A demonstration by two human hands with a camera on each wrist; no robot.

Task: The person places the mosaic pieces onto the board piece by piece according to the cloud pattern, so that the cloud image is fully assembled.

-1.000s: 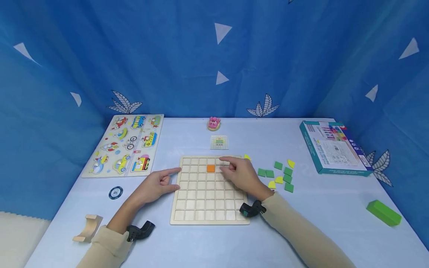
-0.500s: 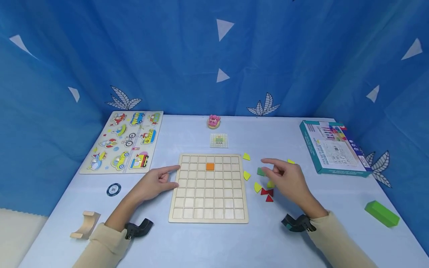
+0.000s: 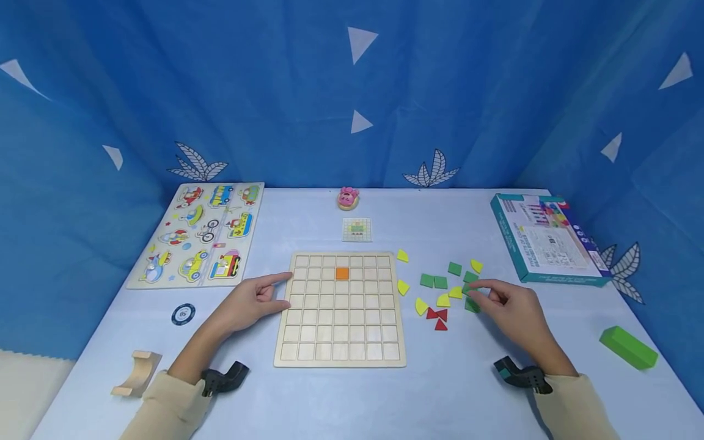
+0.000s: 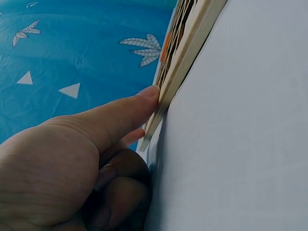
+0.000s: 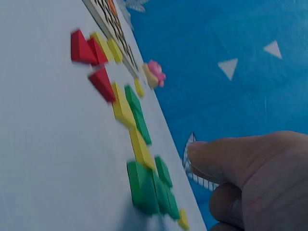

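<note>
My left hand [image 3: 246, 304] touches the left edge of the wooden grid board [image 3: 341, 362] with straight index finger and thumb; its other fingers are curled. In the left wrist view, the thumb [image 4: 130, 110] meets the board's side. One orange square tile [image 3: 342, 273] sits in a cell near the board's top. My right hand [image 3: 514, 311] is over a group of green square tiles [image 3: 454, 268], thumb and index finger apart. The right wrist view has its thumb [image 5: 216, 156] above the green tiles [image 5: 143, 185], with nothing gripped.
Yellow quarter-round tiles [image 3: 403, 255] and red triangles [image 3: 441, 326] lie right of the board. Behind it are a pattern card [image 3: 357, 230] and a pink figurine [image 3: 348, 197]. A vehicle puzzle [image 3: 165, 256], chip [image 3: 183, 314], wooden arch [image 3: 142, 373], box [image 3: 550, 244] and green block [image 3: 628, 347] surround these.
My right hand has moved from over the board rightward to the green tiles. My left hand has stayed at the board's left edge.
</note>
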